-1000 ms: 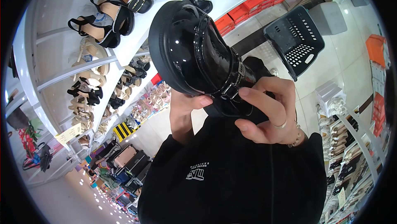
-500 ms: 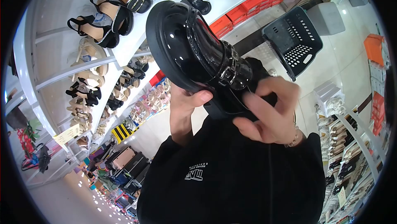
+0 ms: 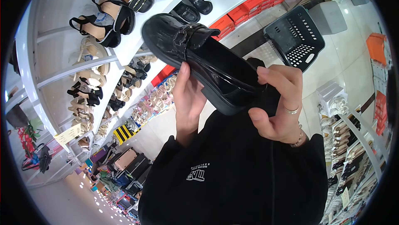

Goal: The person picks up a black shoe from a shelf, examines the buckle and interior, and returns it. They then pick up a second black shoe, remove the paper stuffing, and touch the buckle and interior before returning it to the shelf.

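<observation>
A glossy black loafer [image 3: 220,73] with a buckled strap and thick sole is held up in front of my chest, its opening facing me and its toe pointing up and left. My left hand [image 3: 189,94] grips it along the side and sole, thumb on the near edge beside the strap; its other fingers are partly hidden behind the shoe. At the heel end is my right hand [image 3: 282,100], with bent fingertips at the heel rim and the thumb apart below it. A ring and a bracelet show on this hand.
Black shoes [image 3: 124,0] stand on a white shelf [image 3: 129,44] close at upper left. Orange-red shoeboxes [image 3: 249,9] sit beneath the shelf. A dark plastic basket [image 3: 295,38] rests on the tiled floor beside a grey bin [image 3: 328,19]. Shoe racks [image 3: 345,142] line the right.
The loafer has turned so its opening shows instead of its rounded toe top. My left thumb has shifted along its side, and my right fingers have moved up to the heel rim.
</observation>
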